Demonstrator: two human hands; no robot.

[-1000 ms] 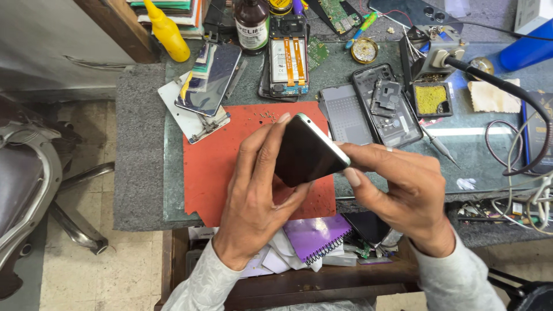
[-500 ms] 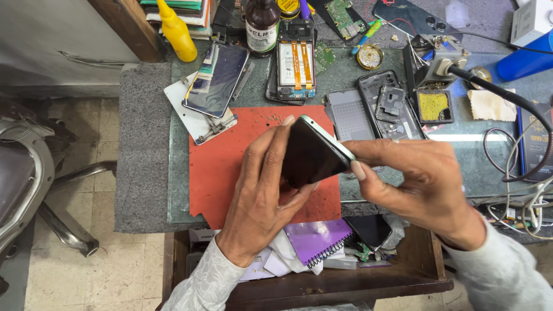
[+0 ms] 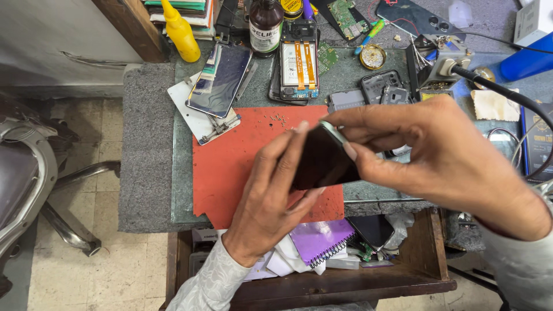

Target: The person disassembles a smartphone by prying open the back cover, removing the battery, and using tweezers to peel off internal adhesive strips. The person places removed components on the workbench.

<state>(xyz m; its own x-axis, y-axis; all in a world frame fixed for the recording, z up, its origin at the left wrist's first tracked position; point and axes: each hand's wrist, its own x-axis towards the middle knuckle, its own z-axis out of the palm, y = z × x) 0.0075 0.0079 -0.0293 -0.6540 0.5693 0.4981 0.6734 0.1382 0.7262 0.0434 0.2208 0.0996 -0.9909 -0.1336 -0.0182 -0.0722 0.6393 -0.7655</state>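
phone: the dark, glossy slab of a smartphone with a pale metal rim (image 3: 324, 158) is up in the air over the red rubber work mat (image 3: 230, 173), tilted, dark face toward the camera, not touching the table.

left hand: the left hand (image 3: 271, 201) is wrapped around the lower left side of the phone, fingers running up along its long edge, thumb tucked below. So it's closed on the phone and doing the carrying.

right hand: the right hand (image 3: 426, 152) pinches the upper right corner, thumb on the dark face, fingertips on the rim. Clamped on the phone too.

grip tip: I'd say the corner pinch is where things go wrong. Keep thumb pressure light and flat on the glass, and let the left hand take the weight.

where to work: probably best kept low over the mat, since a slip then lands on rubber and not on the green stone table (image 3: 184, 190).

watch out: tiny loose screws (image 3: 278, 120) sit on the mat just above the hands, easy to sweep off with a sleeve.

neighbours: an opened phone with orange flex strips (image 3: 299, 63) and a detached dark screen panel on a white plate (image 3: 220, 80) lie further back, well apart from the hands.

drawer: the open wooden drawer (image 3: 345, 285) below holds a purple notebook (image 3: 322, 239).
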